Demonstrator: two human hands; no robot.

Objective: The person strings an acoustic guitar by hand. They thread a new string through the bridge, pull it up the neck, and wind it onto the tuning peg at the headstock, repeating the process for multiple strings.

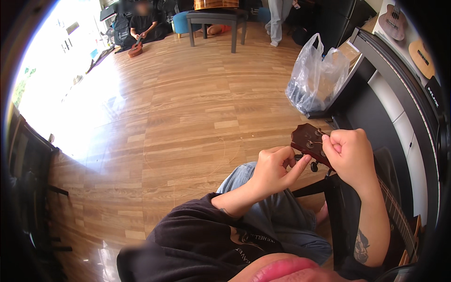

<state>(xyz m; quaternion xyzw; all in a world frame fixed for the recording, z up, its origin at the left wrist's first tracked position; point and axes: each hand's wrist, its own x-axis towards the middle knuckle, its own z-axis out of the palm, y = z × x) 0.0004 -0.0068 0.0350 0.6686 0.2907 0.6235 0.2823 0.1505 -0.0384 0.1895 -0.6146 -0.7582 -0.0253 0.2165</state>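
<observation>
A small ukulele-like instrument lies at my right, its dark brown headstock [303,136] pointing away from me. Its fretted neck [398,209] runs back past my right forearm. My left hand [275,171] is closed at the headstock's near-left edge, thumb and fingers around a tuning peg [299,157] that they partly hide. Another black tuning peg [314,167] sticks out beside my thumb. Over the headstock's right side my right hand [350,152] makes a pinching fist. A thin pale string [317,142] runs from the tuner posts into its fingers.
A clear plastic bag [310,77] stands beyond the headstock, beside a black keyboard piano [399,98] on the right. A dark bench [218,19] stands far off. One person sits at back left with a small ukulele [135,49]; another stands beyond. Thin string loops lie on the wood floor [188,117].
</observation>
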